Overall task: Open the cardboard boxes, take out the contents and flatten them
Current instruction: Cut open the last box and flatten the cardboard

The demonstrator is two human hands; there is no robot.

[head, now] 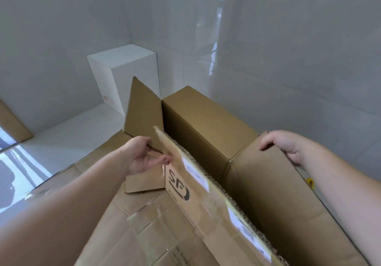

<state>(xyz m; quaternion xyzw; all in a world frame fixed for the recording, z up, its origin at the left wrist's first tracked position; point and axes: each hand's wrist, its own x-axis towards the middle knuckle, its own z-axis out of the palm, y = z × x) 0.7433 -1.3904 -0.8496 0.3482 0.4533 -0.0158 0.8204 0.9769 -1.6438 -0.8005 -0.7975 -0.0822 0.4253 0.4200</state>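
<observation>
While the SF-printed cardboard box [206, 183] stands open at centre, the left hand [142, 156] at nine o'clock pinches its left end flap [144, 109], and the right hand [288, 146] at three o'clock curls over the right flap [274, 183]; uneven pressure could twist the walls, tearing a taped seam instead of collapsing flat

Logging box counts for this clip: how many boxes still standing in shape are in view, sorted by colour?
Brown cardboard box, open, held by the left hand and right hand: 1
White box by the wall: 1
Total: 2
The flattened cardboard underneath is not counted.
</observation>
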